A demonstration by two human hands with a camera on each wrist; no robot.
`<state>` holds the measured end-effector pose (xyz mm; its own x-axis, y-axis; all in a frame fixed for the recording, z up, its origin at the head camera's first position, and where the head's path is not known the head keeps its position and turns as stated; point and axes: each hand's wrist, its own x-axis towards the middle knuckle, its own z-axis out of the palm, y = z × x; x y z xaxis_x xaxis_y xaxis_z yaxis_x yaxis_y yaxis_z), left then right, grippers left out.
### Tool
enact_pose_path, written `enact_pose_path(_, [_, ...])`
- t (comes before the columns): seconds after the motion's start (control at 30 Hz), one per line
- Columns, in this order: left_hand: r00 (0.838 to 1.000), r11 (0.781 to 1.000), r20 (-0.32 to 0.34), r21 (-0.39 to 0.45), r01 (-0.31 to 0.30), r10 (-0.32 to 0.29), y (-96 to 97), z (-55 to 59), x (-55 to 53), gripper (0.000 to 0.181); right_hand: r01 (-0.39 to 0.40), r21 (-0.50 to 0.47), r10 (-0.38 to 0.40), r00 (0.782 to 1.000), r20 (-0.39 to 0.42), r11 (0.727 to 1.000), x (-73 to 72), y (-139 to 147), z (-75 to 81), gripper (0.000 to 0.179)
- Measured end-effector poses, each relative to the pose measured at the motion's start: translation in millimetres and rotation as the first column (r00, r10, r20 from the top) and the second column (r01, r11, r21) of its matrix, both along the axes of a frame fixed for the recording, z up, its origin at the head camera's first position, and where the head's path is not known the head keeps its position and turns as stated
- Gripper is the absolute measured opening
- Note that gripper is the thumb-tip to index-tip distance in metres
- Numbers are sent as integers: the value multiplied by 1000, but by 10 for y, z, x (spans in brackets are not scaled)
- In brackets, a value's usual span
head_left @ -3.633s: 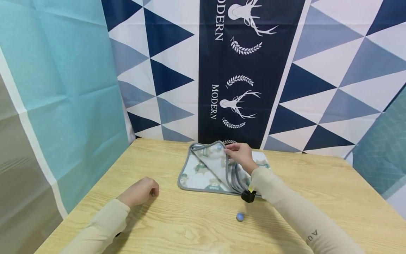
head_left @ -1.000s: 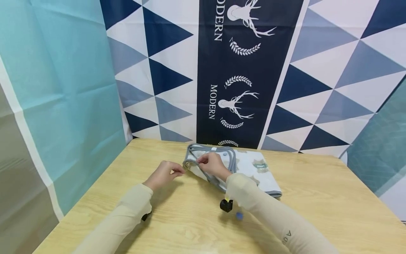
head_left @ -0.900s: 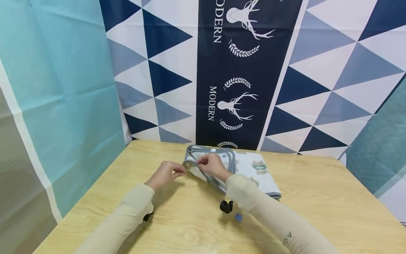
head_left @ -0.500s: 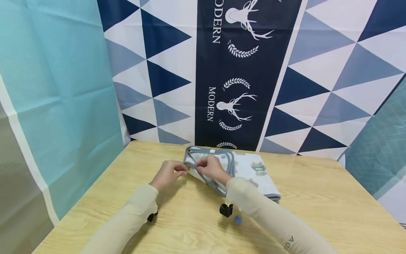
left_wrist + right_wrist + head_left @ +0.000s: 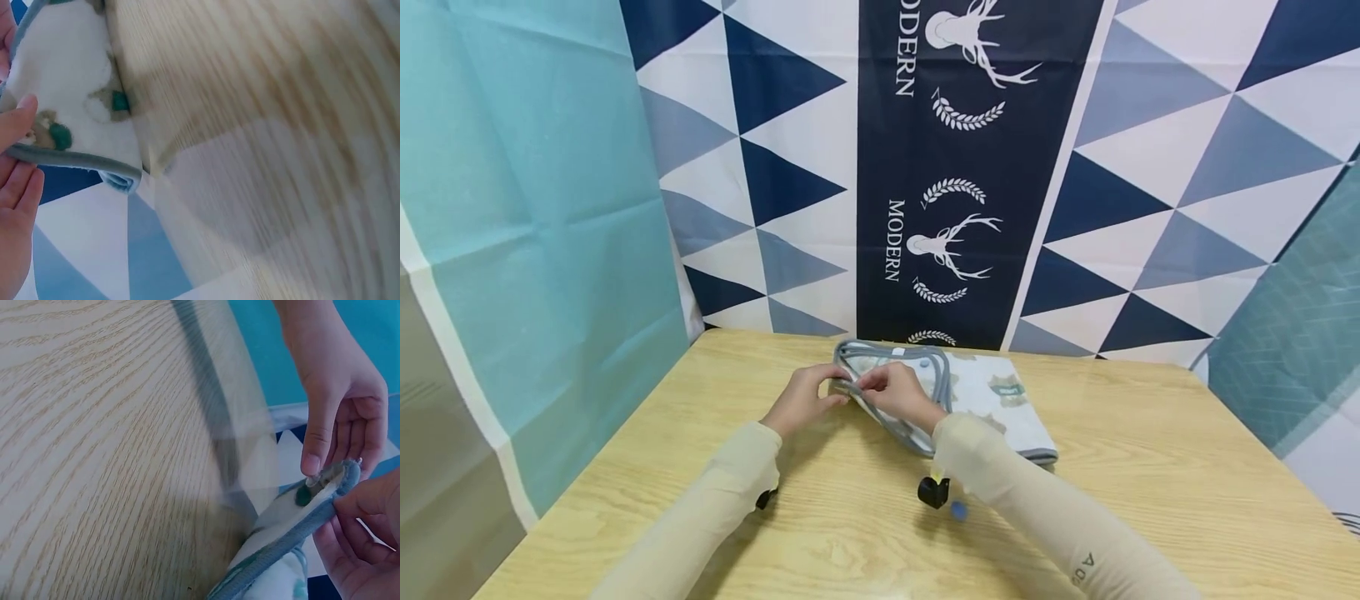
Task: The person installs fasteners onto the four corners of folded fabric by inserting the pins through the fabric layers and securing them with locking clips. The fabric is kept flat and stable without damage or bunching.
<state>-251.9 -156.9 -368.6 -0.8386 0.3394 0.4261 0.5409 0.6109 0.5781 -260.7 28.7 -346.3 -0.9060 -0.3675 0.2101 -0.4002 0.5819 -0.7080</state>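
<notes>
A folded white fleece blanket [image 5: 988,396] with a bear print and grey piped edges lies on the wooden table. Its layered flap reaches left, with the near left corner lifted. My left hand [image 5: 801,402] pinches that corner; in the left wrist view the thumb lies on the printed side and the fingers [image 5: 25,187] pass behind the grey piping. Just to its right, my right hand [image 5: 902,396] pinches the same piped edge, also seen in the right wrist view, where its fingertips [image 5: 347,503] grip the piping. A small blue dot [image 5: 924,363] shows on the flap.
A small round blue object [image 5: 958,510] lies on the table [image 5: 850,533] in front of the blanket, near the right sleeve and its black wrist camera [image 5: 933,492]. Patterned cloth [image 5: 940,150] hangs behind the table, and a teal curtain [image 5: 550,208] hangs at the left.
My right hand has moved from the blanket's back edge to its near left corner, and the flap now lies leftward. My left hand has come up from the table and taken hold of the corner.
</notes>
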Motion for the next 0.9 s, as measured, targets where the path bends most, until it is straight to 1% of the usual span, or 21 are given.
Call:
enact_pose_path(0.17, [999,1000,-49,25,11,-9,6,-31,-21,18,-14,4,14,1000,-3,1000,41,-15,2,16])
enact_pose_path(0.27, [997,999,-71,37,8,-5,20,-40,-13,14,-27,4,27,999,-21,1000,69,-23,-22,16])
enact_pose_path(0.37, [996,999,-88,35,2,1,32,-26,-13,11,-63,11,64,996,-56,998,88,16,-9,14])
enact_pose_path(0.4, [996,999,-93,33,1,2,33,-13,-15,10,-79,21,80,994,-72,997,97,48,16,13])
enact_pose_path(0.43, [995,1000,-98,30,5,-2,41,-22,-18,10,-94,41,97,991,-88,995,119,101,28,13])
enact_pose_path(0.5, [994,1000,-105,22,21,-19,51,-26,-29,9,-125,113,138,983,-118,986,171,238,73,12])
enact_pose_path(0.53, [993,999,-111,17,31,-29,52,-23,-36,9,-144,160,165,978,-129,977,206,320,99,11])
enact_pose_path(0.6, [992,999,-120,8,45,-44,43,-8,-49,8,-188,272,229,965,-127,944,297,496,148,11])
enact_pose_path(0.67, [991,998,-124,4,60,-59,26,5,-65,8,-253,367,299,951,-74,895,406,667,171,13])
enact_pose_path(0.73, [990,998,-133,1,56,-55,-4,-2,-83,8,-316,433,357,934,-14,844,520,805,163,17])
enact_pose_path(0.77, [990,999,-134,0,50,-49,-20,-10,-86,8,-339,455,372,928,18,823,576,861,150,20])
enact_pose_path(0.83, [990,999,-135,-4,47,-47,-43,-40,-94,9,-362,468,369,926,81,806,675,952,110,25])
enact_pose_path(0.9, [990,999,-132,-13,50,-52,-48,-90,-107,9,-353,472,345,932,107,808,756,1015,56,26])
